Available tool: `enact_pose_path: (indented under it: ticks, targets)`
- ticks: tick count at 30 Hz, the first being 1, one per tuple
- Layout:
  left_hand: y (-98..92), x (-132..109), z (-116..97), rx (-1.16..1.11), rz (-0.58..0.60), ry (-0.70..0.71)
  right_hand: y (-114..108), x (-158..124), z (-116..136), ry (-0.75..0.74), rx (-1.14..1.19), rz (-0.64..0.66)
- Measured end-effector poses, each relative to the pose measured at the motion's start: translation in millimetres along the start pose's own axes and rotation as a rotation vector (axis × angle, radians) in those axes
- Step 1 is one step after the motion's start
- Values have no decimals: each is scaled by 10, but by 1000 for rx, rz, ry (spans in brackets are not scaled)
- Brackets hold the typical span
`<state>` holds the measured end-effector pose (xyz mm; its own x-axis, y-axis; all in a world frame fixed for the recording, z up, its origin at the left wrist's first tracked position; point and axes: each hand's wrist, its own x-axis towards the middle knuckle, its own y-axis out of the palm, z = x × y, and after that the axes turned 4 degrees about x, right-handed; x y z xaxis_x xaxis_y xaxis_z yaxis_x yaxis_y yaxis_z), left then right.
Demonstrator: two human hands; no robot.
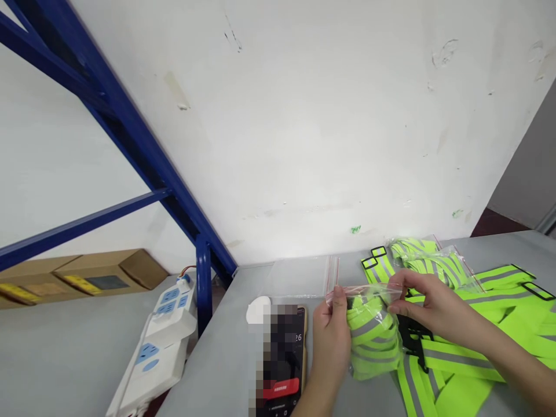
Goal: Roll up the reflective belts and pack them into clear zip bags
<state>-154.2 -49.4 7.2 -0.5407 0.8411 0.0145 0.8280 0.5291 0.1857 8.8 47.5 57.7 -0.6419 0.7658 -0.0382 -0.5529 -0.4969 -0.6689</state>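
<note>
Left hand [331,329] and right hand [430,301], fingers [413,280] pinched narrow, hold a bag [373,370] of straps [374,333]; loose straps [464,394] lie beside the right fingers, a phone [287,350] beside the left.

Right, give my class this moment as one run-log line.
left hand: pinches clear bag top-left; right hand: pinches bag top-right; inside bag: striped straps; nearby: phone

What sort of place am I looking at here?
Probably a storeroom or small packing workspace: there's a blue metal rack, cardboard boxes on the left, and loose fluorescent reflective straps beside a filled zip bag.
</note>
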Motion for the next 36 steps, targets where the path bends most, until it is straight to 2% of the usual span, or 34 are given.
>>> enact_pose_path:
  ticks: [3, 7, 8, 12, 17, 21, 24, 30, 33, 36]
  targets:
    - [-2, 20, 12, 17, 11, 16, 24, 22, 23, 4, 51, -26]
    - [12, 10, -35, 112, 111, 218, 21, 48, 14, -20, 165, -46]
    - [16, 3, -47, 139, 121, 218, 19, 51, 6, -26, 195, -35]
    - [34, -13, -46, 124, 72, 68, 33, 68, -25, -49, 328, 14]
    - [46, 7, -8, 84, 59, 61, 40, 121, -57, -27, 497, 84]
    - [54, -12, -36, 89, 77, 48, 3, 132, -66, -7, 355, 90]
    - [62, -52, -68, 126, 105, 65, 20, 92, -35, -23, 267, 41]
    - [75, -81, -95, 145, 140, 74, 75, 33, 34, -12, 378, 20]
    - [78, -73, -91, 146, 111, 83, 47, 36, 48, -29, 226, -41]
    - [79, -75, -75, 124, 154, 97, 27, 28, 72, -38, 122, -51]
